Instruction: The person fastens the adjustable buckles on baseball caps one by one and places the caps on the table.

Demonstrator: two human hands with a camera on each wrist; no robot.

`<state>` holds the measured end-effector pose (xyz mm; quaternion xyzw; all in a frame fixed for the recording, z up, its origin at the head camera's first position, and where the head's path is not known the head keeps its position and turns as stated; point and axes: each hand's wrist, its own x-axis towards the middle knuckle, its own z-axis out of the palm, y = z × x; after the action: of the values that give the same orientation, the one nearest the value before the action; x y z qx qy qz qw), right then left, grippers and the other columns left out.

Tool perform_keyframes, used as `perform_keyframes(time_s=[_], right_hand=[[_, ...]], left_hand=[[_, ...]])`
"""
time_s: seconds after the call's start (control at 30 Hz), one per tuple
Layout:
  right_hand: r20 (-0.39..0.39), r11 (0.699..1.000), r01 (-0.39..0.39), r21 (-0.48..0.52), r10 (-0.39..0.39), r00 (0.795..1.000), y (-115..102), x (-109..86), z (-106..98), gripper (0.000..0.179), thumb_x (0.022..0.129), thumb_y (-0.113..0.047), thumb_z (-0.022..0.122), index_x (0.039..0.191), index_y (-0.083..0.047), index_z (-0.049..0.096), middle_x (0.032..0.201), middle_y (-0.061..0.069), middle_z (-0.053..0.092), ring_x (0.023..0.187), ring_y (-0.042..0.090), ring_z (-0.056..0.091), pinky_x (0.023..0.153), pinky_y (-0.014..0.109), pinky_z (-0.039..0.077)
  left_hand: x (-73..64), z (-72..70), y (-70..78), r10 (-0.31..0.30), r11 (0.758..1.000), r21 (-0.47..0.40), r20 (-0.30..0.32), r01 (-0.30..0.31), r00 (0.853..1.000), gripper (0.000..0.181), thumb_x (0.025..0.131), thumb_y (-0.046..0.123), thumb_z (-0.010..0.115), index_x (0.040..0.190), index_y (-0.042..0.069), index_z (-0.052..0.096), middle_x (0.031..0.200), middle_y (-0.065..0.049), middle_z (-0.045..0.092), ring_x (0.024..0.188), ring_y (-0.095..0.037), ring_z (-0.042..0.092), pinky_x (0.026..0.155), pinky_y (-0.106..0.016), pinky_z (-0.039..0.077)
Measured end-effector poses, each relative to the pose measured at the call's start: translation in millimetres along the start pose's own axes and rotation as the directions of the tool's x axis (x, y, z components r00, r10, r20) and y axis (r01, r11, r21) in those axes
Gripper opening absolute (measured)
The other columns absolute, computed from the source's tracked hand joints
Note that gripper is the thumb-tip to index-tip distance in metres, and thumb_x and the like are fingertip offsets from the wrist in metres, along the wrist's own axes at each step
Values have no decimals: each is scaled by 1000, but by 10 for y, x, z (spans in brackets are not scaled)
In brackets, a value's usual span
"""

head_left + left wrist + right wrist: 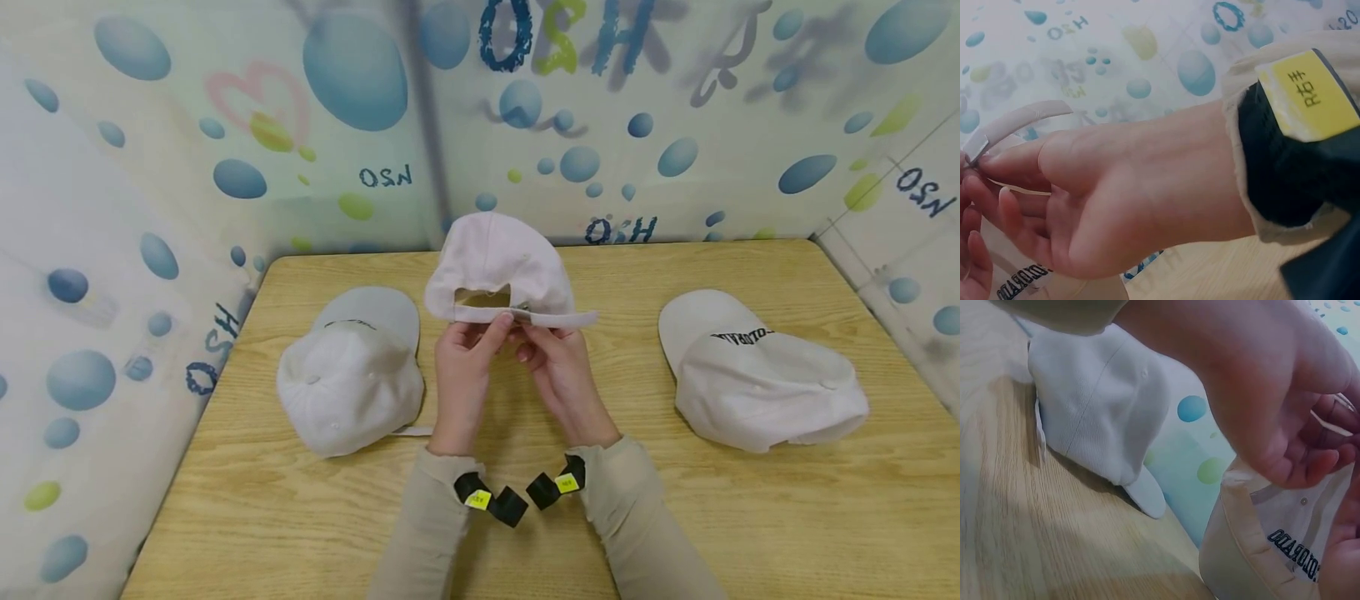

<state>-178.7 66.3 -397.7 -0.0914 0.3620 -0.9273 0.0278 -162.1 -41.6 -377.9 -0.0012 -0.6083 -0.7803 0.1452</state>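
Both hands hold a white baseball cap (510,250) above the table, its back opening facing the head camera. My left hand (462,375) grips the lower edge of the back strap, thumb on top. Beside it, my right hand (562,375) pinches the strap near the metal buckle (522,307). The strap's loose end (573,319) sticks out to the right. In the left wrist view, the right hand (1110,194) pinches the strap (1022,122) by the buckle. The right wrist view shows the left hand (1260,394) with curled fingers; its fingertips are partly cut off.
A white cap (348,383) lies to the left, brim away, strap end sticking out. Another white cap (765,392) with dark lettering lies to the right. The wooden table (300,517) meets a patterned backdrop (480,150) behind.
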Motion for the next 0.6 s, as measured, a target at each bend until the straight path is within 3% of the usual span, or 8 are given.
perform_keyframes(time_s=[0.17,0.33,0.6], right_hand=[[27,1000,-3,19,2,1000,-13,4,-5,5,86,-8,59,87,-7,64,74,4,63,64,12,58,50,19,41],[50,997,-5,76,2,999,-24,13,-27,4,86,-9,59,87,-8,62,73,4,61,64,12,58,51,19,40],[46,999,-14,38,12,999,-25,15,-43,8,83,-15,64,89,-11,62,78,2,62,68,11,58,52,19,39]], left_hand=[[-1,8,-28,-35,993,-116,25,37,999,21,80,20,68,92,5,62,79,-5,58,69,-17,50,62,-27,42],[2,-5,-35,-57,964,-257,37,64,998,14,82,16,66,89,5,60,75,-6,56,66,-19,49,60,-28,42],[21,-21,-9,-31,969,-245,31,38,999,16,80,16,68,87,4,60,75,-5,57,68,-16,51,60,-27,42]])
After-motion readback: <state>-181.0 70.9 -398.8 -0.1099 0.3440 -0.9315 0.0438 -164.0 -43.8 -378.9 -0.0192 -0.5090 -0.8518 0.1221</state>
